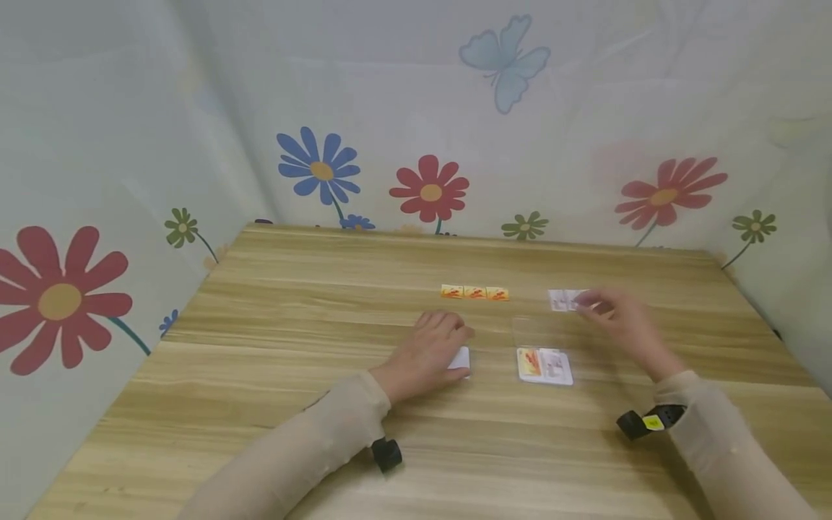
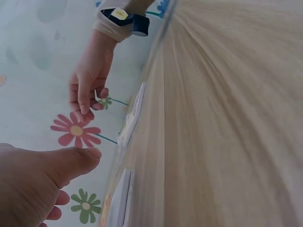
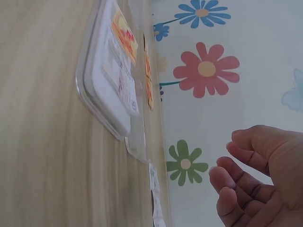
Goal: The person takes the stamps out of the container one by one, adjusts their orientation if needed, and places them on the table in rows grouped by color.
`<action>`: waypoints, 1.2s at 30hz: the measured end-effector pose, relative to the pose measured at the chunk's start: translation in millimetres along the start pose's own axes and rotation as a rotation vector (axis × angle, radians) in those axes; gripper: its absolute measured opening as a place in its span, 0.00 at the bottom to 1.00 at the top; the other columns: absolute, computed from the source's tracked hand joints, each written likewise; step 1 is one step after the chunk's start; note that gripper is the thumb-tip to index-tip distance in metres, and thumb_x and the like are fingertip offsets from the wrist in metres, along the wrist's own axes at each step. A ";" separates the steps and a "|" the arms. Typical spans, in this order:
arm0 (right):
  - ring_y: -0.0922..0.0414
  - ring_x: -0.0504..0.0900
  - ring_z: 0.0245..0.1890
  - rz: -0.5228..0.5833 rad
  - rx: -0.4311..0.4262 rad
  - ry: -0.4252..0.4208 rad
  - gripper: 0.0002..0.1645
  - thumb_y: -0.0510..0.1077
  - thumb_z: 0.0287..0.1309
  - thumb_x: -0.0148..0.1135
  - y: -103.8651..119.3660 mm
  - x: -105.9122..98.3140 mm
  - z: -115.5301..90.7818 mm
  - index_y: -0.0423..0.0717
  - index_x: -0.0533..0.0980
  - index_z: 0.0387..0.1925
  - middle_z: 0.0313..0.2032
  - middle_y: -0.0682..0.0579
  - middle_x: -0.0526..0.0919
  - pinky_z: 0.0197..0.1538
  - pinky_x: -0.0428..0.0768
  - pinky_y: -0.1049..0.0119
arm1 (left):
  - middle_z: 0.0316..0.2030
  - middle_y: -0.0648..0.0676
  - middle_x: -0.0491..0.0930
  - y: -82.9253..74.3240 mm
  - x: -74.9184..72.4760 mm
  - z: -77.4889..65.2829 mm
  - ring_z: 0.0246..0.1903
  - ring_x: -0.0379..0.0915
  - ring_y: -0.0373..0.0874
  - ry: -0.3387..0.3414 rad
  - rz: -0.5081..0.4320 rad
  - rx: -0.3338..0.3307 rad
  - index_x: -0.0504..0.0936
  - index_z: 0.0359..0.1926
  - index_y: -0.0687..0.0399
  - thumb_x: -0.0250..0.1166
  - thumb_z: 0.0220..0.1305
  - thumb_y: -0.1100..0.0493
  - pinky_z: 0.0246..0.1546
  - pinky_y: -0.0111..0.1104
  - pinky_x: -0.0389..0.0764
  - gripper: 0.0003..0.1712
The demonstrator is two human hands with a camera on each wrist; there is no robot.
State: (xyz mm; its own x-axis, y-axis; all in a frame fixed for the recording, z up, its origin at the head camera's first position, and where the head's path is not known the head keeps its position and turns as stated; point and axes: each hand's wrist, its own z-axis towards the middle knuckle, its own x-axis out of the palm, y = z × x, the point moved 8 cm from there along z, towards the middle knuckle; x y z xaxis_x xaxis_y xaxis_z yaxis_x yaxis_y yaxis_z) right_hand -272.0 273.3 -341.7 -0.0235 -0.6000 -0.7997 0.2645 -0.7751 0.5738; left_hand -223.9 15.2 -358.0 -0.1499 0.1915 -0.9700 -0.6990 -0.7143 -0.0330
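Observation:
My left hand (image 1: 425, 354) lies over a flat white rectangular thing (image 1: 460, 361), largely hidden by the palm and fingers; the thumb extends along its near edge. Whether the fingers touch it I cannot tell. In the left wrist view the thumb (image 2: 75, 165) is straight. My right hand (image 1: 624, 325) is by a row of small pale printed cards (image 1: 560, 300), fingers loosely bent. Nothing shows between its fingers (image 3: 246, 175) in the right wrist view. Between the hands sits a clear plastic case (image 3: 85, 90), its lid (image 1: 534, 332) laid back, holding an orange card (image 1: 529, 362) and a pale card (image 1: 555, 365).
Farther back on the wooden table (image 1: 292, 289), three small orange and yellow cards (image 1: 474, 292) lie side by side in a row. A white curtain (image 1: 390, 87) printed with flowers and a butterfly hangs behind the table's far edge and along both sides.

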 end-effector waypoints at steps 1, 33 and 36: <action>0.43 0.80 0.44 0.000 -0.004 0.002 0.17 0.45 0.65 0.57 1.3 1.1 -1.2 0.37 0.77 0.49 0.46 0.36 0.81 0.44 0.79 0.48 | 0.51 0.51 0.74 -0.6 0.8 0.9 0.53 0.67 0.46 0.001 -0.003 0.002 0.74 0.56 0.51 0.67 0.58 0.41 0.59 0.39 0.68 0.30; 0.58 0.80 0.35 0.028 -0.231 0.105 0.11 0.36 0.55 0.65 36.1 48.3 -21.6 0.40 0.80 0.42 0.40 0.45 0.84 0.39 0.79 0.67 | 0.49 0.48 0.74 -30.1 38.8 38.2 0.55 0.67 0.43 0.108 -0.166 -0.042 0.74 0.58 0.50 0.63 0.59 0.36 0.60 0.35 0.67 0.32; 0.58 0.80 0.35 0.023 -0.243 0.112 0.12 0.35 0.54 0.66 37.6 51.1 -21.7 0.39 0.80 0.42 0.40 0.45 0.84 0.38 0.79 0.66 | 0.50 0.48 0.74 -31.1 41.7 40.7 0.55 0.67 0.42 0.118 -0.155 -0.049 0.73 0.58 0.49 0.63 0.59 0.36 0.60 0.35 0.68 0.33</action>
State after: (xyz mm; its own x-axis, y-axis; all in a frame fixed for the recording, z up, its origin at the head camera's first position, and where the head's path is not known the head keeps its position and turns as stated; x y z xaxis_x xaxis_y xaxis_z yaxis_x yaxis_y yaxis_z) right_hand -242.3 217.9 -364.8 0.0886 -0.5810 -0.8091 0.4874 -0.6831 0.5439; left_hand -236.9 72.8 -387.6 0.0423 0.2236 -0.9738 -0.6717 -0.7151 -0.1934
